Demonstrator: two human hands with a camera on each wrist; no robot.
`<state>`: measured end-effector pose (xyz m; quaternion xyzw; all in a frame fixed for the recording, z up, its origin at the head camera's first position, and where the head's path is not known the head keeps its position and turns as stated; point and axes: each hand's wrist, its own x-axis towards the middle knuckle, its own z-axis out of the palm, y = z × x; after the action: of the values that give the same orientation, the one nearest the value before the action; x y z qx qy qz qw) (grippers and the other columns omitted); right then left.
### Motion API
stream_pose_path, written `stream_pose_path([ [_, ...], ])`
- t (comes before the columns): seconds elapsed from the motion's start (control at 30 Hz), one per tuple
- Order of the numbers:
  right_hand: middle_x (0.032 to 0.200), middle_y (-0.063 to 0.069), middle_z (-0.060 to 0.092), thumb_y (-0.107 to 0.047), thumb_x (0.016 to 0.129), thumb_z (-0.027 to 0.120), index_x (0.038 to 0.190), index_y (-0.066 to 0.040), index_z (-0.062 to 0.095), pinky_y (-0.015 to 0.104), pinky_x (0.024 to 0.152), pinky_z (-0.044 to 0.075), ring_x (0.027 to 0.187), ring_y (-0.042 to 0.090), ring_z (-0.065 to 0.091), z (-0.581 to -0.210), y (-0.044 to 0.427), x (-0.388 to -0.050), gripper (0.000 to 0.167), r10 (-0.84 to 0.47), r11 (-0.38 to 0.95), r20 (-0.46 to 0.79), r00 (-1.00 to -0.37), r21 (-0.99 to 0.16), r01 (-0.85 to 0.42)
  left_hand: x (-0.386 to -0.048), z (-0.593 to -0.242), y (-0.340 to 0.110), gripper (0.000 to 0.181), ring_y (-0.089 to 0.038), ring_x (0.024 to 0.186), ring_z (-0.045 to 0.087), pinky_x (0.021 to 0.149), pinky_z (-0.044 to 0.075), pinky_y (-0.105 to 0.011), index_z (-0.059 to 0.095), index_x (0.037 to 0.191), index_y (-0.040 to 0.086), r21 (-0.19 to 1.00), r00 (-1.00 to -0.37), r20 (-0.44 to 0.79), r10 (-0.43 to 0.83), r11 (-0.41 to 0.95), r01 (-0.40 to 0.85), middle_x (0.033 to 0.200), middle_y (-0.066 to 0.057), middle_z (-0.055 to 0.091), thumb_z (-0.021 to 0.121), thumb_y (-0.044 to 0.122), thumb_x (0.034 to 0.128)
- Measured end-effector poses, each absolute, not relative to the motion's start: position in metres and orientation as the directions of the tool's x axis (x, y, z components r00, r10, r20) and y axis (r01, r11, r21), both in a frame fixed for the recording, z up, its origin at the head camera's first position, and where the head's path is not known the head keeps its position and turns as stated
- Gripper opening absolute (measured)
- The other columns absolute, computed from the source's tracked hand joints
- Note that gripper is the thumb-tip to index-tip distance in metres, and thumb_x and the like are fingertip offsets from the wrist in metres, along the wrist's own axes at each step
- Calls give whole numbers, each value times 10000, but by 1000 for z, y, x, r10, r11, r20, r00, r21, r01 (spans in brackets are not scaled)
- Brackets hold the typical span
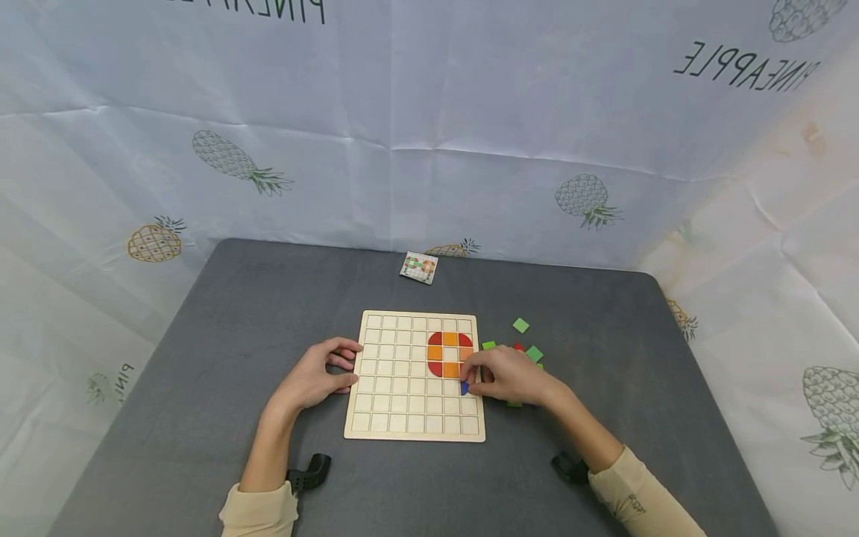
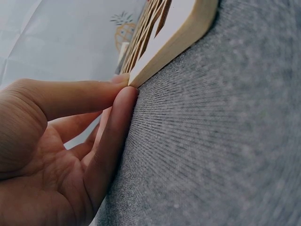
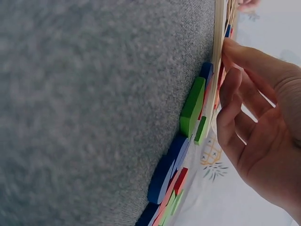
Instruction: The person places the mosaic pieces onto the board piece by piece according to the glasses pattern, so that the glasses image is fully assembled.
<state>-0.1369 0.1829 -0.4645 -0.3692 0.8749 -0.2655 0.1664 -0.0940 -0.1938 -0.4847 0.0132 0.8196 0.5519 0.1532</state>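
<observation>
A square wooden grid board (image 1: 406, 384) lies flat on the grey table. My left hand (image 1: 317, 375) touches the board's left edge, thumb and fingertips apart along it; in the left wrist view, the thumb rests against the rim. Over the board's right side, my right hand (image 1: 511, 374) pinches a small blue tile (image 1: 464, 388) at the grid, below an orange tile (image 1: 451, 370). Part of that tile is hidden behind the fingertips. Red curved tiles (image 1: 435, 368) and orange squares form a ring in the right part of the grid.
Loose green tiles (image 1: 520, 325) lie right of the board, partly under my right hand. In the right wrist view, blue tiles (image 3: 161, 179) and red ones lie among them. A small patterned card (image 1: 419, 268) rests near the table's back edge. A pineapple-print curtain (image 1: 403, 186) hangs behind.
</observation>
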Motion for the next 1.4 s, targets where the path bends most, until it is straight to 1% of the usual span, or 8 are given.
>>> stream_pose_path([
  [0.2, 878, -105, 743, -137, 960, 834, 1060, -171, 787, 183, 601, 490, 640, -21, 529, -463, 187, -137, 116, -728, 573, -85, -680, -620, -536, -94, -486, -195, 496, -298, 1092, 648, 731, 672, -322, 641, 1392, -23, 908, -953, -231, 195, 394, -139, 1270, -233, 610, 793, -61, 921],
  [0.4, 953, -97, 739, -163, 946, 858, 1099, -200, 786, 193, 642, 531, 684, -12, 564, -462, 201, -136, 173, -689, 615, -134, -712, -629, -476, -94, -485, -194, 500, -298, 1096, 646, 734, 672, -323, 640, 1396, -21, 908, -951, -238, 196, 393, -146, 1276, -232, 607, 794, -59, 922],
  [0.53, 992, -64, 746, -157, 935, 869, 1128, -188, 789, 200, 645, 543, 694, -14, 578, -462, 212, -135, 212, -688, 612, -144, -711, -643, -461, -94, -485, -194, 503, -301, 1094, 643, 735, 673, -328, 637, 1398, -24, 909, -951, -237, 199, 390, -145, 1277, -236, 604, 791, -63, 921],
  [0.7, 929, -44, 711, -174, 906, 899, 1075, -169, 784, 203, 624, 514, 680, -8, 548, -461, 222, -132, 204, -688, 613, -165, -706, -652, -445, -95, -485, -195, 498, -302, 1096, 642, 737, 675, -326, 639, 1393, -28, 911, -951, -235, 200, 388, -143, 1275, -238, 604, 786, -73, 919],
  [0.8, 898, -50, 689, -202, 893, 914, 1028, -182, 782, 202, 633, 502, 689, 1, 537, -460, 226, -129, 190, -678, 631, -191, -710, -647, -428, -95, -485, -195, 497, -302, 1096, 642, 737, 676, -323, 640, 1391, -30, 912, -951, -234, 200, 385, -144, 1273, -239, 605, 786, -76, 918],
  [0.97, 888, -69, 695, -211, 869, 933, 983, -208, 784, 194, 641, 492, 715, 2, 546, -460, 229, -126, 188, -659, 660, -220, -719, -628, -413, -94, -485, -195, 498, -296, 1091, 638, 735, 674, -321, 639, 1392, -30, 911, -951, -236, 198, 385, -146, 1271, -238, 607, 785, -78, 918],
  [1.17, 906, -88, 685, -207, 892, 909, 978, -228, 789, 198, 654, 486, 746, 0, 543, -461, 231, -126, 150, -641, 685, -228, -733, -602, -411, -95, -486, -195, 494, -292, 1087, 640, 735, 673, -320, 639, 1391, -28, 910, -952, -237, 195, 388, -147, 1269, -237, 608, 782, -80, 921],
  [1.4, 922, -68, 681, -221, 898, 907, 994, -215, 802, 204, 653, 493, 739, 5, 535, -463, 234, -129, 142, -636, 678, -221, -739, -617, -400, -96, -486, -195, 490, -286, 1079, 642, 737, 673, -317, 643, 1384, -26, 909, -952, -237, 194, 390, -147, 1263, -235, 613, 780, -86, 917],
])
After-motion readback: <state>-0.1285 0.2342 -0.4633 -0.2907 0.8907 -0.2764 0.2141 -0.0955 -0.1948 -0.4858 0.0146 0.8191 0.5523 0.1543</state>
